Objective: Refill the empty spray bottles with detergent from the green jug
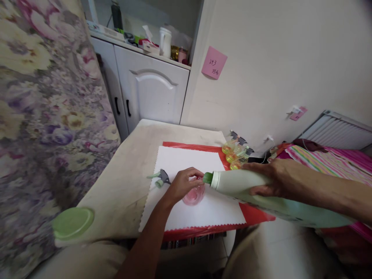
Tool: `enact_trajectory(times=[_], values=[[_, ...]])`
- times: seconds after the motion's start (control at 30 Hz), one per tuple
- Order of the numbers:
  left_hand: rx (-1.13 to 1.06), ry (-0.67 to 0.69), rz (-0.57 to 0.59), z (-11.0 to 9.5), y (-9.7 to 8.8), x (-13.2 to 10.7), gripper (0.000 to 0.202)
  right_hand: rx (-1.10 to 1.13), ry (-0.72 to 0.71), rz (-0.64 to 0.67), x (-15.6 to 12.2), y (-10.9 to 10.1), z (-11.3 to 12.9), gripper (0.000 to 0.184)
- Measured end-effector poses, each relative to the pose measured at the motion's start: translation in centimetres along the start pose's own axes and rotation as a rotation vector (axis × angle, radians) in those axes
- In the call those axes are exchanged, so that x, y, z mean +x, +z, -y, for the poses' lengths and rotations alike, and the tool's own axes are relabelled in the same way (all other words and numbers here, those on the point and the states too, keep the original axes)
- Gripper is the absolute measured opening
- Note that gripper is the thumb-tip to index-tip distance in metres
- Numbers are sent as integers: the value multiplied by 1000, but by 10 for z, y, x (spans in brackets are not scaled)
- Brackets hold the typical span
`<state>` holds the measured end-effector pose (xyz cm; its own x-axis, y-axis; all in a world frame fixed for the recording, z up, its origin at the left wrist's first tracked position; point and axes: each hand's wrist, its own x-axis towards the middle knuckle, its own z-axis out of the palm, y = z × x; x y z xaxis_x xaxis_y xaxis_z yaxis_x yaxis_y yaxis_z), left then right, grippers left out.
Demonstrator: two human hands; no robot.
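My left hand [186, 184] has its fingers closed round the neck of a small clear pink bottle [194, 197], which stands on a white sheet with zigzag edges [203, 159]. A large pale green bottle [241, 183] is tipped nearly level in my right hand [269, 178]. Its green spout [207, 178] points left, right at the pink bottle's mouth; whether liquid flows is too small to tell. On the sheet's left part lies a spray head [161, 178] in grey and green. Far to the left, a green round cap [74, 223] rests by the table's near edge.
Several spray bottles with yellow liquid [231, 157] stand at the table's back right corner. A red sheet [188, 144] lies under the white one. Behind the cream-covered table [116, 174] are a white cabinet [154, 89] and a wall. A floral curtain [52, 108] hangs at left.
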<state>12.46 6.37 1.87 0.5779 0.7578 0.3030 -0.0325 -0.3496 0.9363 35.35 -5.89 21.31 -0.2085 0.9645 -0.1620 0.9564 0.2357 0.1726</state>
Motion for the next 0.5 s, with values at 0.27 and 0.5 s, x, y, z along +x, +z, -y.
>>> enact_trajectory(times=[0.27,0.5], values=[[-3,-4,0,-2,0,-1,15,6,-11,-41,-1,3,-1,50],[-2,-2,3,-2,0,0,15,53,-15,-43,-1,6,-5,53]])
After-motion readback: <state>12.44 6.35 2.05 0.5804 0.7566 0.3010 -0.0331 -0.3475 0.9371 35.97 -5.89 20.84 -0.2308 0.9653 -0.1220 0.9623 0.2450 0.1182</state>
